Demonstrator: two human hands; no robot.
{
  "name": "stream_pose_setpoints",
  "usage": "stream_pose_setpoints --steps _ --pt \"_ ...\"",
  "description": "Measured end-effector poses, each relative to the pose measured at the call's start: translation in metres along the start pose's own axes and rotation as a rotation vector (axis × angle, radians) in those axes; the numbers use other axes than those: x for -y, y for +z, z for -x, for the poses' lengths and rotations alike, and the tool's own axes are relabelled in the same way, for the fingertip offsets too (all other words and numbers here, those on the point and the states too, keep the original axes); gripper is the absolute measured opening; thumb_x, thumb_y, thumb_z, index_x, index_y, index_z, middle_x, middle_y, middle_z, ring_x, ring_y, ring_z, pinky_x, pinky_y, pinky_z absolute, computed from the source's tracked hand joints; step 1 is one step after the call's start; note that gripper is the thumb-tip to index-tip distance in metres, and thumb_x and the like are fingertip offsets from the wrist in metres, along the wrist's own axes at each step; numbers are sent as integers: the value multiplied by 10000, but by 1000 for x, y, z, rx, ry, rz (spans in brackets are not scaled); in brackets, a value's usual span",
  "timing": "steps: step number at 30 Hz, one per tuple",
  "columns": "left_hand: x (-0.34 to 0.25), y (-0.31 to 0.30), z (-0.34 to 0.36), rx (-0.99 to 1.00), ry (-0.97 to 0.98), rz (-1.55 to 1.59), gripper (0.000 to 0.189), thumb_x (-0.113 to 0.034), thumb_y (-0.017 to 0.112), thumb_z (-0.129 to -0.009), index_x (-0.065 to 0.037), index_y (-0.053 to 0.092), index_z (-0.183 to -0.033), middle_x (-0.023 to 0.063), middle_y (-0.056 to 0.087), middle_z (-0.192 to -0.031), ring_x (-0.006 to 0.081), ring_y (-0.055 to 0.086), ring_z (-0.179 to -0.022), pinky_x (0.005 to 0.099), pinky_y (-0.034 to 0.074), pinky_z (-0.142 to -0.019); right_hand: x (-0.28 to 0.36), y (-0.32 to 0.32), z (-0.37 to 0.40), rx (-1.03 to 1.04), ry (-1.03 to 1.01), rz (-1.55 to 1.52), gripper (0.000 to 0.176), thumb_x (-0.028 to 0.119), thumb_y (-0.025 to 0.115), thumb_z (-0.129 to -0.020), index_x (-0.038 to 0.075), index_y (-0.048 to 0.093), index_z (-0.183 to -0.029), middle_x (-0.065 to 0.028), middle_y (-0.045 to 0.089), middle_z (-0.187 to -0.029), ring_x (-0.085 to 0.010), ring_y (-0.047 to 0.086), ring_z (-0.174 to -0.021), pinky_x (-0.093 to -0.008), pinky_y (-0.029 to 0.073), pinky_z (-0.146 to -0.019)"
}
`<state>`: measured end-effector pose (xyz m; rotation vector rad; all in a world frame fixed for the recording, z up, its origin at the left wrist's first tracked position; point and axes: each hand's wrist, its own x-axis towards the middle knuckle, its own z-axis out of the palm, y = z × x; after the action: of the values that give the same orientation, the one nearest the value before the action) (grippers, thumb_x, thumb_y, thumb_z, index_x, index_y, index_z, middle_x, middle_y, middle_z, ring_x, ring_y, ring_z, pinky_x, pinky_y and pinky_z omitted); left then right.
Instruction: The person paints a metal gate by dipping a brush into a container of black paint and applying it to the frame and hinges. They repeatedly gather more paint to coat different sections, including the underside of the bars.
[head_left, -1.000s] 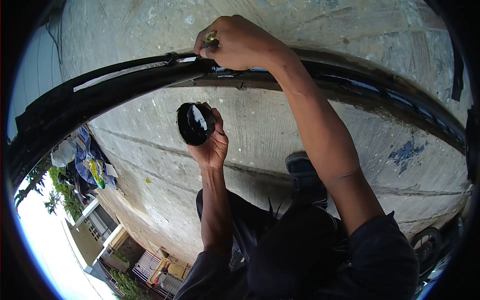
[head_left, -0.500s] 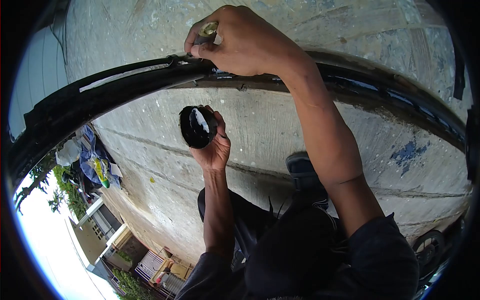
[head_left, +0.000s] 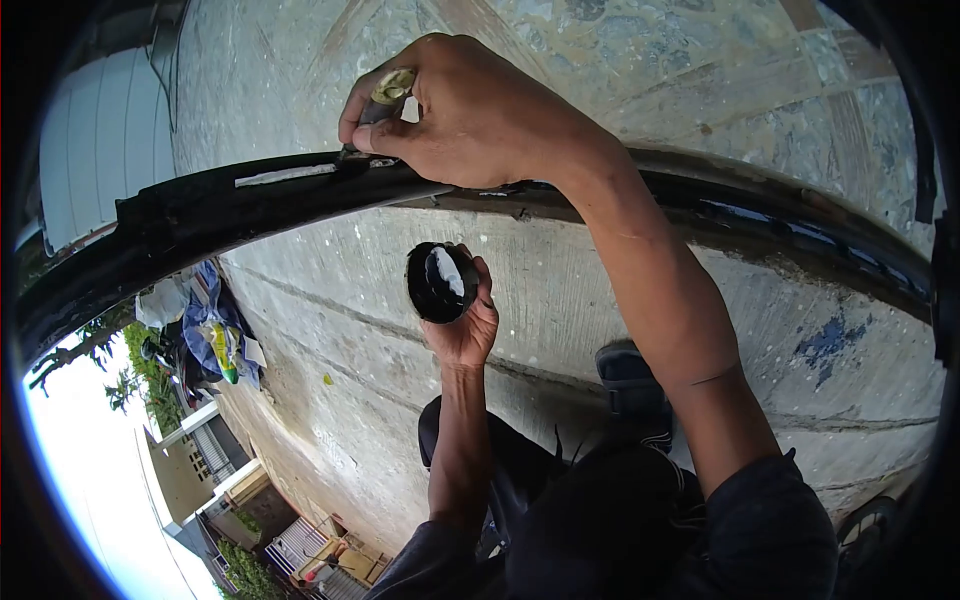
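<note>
My left hand [head_left: 466, 338] holds a small round cup [head_left: 422, 292] of black paint, fingers wrapped around its side, mouth facing me; the liquid shows a bright reflection. Above it, my right hand [head_left: 455, 115] pinches a short paintbrush [head_left: 384, 98] with a pale, worn handle end. The brush's dark lower end meets the top of a long metal beam [head_left: 200, 212], which is mostly coated in glossy black. Just left of the brush runs an uncoated pale strip [head_left: 285, 176]. The bristles are largely hidden by my fingers and the beam.
Concrete floor [head_left: 560, 270] with cracks and a dark blue paint stain [head_left: 835, 340] lies under the beam. My sandalled foot [head_left: 635, 378] is below my right forearm. Bags and cloth [head_left: 210, 320] are heaped at left. A wheel [head_left: 865, 530] shows at lower right.
The brush in my right hand has moved left along the beam, and the pale strip looks shorter. The whole view has shifted, with the cup now appearing lower and further right.
</note>
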<state>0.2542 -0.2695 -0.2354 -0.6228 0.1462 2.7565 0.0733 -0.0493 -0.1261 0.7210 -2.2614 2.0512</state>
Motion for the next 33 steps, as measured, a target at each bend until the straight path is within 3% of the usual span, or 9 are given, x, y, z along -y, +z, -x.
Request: stream_pose_setpoints --steps 5,8,10,13,16,19,22,26,33 --pt "7 7 3 -6 55 26 475 -352 593 -979 -57 555 -1350 174 595 -1346 410 541 -1269 542 563 -958 47 1 -16 129 -26 340 149 169 688 -874 39 761 -888 -112 689 -655 -211 661 -577 -340 541 -630" --pt "9 15 8 11 60 36 470 -349 593 -978 -56 559 -1344 175 598 -1341 409 545 -1263 539 566 -955 76 -13 -19 -65 -180 83 163 121 647 -820 -19 730 -821 -192 686 -690 -277 670 -564 -374 551 -555" --pt "6 15 12 14 69 19 467 -346 593 -978 -57 560 -1343 174 599 -1340 405 545 -1265 536 568 -955 71 -44 -18 62 -387 -280 157 99 613 -864 -25 685 -800 -159 631 -624 -238 598 -503 -354 461 -500" --pt "6 19 15 48 71 6 462 -342 592 -979 -57 563 -1341 172 600 -1339 401 546 -1266 530 570 -955 73 -44 -9 -8 -142 -655 154 98 599 -904 -17 687 -850 -117 623 -606 -186 575 -485 -327 431 -462" --pt "5 18 21 55 39 2 449 -319 621 -964 -76 574 -1339 147 589 -1360 341 534 -1287 511 552 -978 34 -10 -6 -236 -11 -748 198 161 674 -870 -18 735 -928 -154 724 -768 -189 665 -543 -287 502 -441" --pt "7 15 26 64 18 -2 445 -302 642 -953 -86 580 -1337 135 583 -1370 309 529 -1297 499 543 -991 1 10 4 -234 228 -782 208 167 697 -882 -2 734 -997 -123 740 -828 -127 648 -522 -214 431 -374" --pt "8 15 28 85 26 -4 444 -292 651 -948 -86 581 -1335 135 583 -1369 306 529 -1298 496 544 -992 -4 9 9 -300 201 -597 246 232 675 -921 49 742 -1069 -132 738 -851 -109 641 -538 -193 411 -374" --pt "15 22 34 67 74 41 452 -330 587 -980 -57 565 -1340 165 594 -1353 376 538 -1282 514 575 -951 14 18 8 -241 36 -1025 207 162 682 -918 19 731 -1059 -138 746 -869 -129 639 -498 -213 419 -362" --pt "10 21 33 57 70 32 448 -332 592 -976 -60 572 -1332 158 604 -1341 371 548 -1271 506 580 -946 -31 18 30 -244 207 -441 243 217 667 -958 50 717 -1126 -116 748 -929 -75 629 -537 -173 418 -380"
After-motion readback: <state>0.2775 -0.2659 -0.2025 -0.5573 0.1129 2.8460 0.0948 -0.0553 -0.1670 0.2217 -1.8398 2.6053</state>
